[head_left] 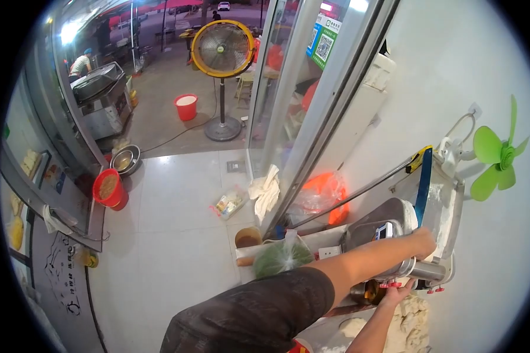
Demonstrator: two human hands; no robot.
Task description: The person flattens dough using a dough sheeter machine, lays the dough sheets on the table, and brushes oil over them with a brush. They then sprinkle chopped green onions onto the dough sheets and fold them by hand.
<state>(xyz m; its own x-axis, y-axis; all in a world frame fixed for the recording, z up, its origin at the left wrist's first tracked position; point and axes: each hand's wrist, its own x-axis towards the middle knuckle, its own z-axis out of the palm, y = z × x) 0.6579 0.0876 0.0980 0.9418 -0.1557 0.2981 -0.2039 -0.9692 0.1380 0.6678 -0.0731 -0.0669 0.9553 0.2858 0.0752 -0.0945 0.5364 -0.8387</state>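
My left hand [424, 242], at the end of a dark-sleeved arm, is curled over the top of a steel roller machine [430, 272]. What its fingers hold, if anything, is hidden. A blue strip [423, 188] runs down to just above this hand. Lower down, my right hand [398, 292] reaches under the machine with fingers extended, close to the red knobs [393, 284]. Pale dough [412, 323] lies in a rough mass below the right hand. A smaller dough piece [352, 327] is left of the right forearm.
A green fan [505, 154] is mounted on the right wall. Left of the machine sit a green-filled plastic bag [282, 257] and a brown tub [248, 237]. A red bucket [111, 189] stands by the doorway. Outside are a yellow-rimmed fan [222, 49] and a person [81, 66].
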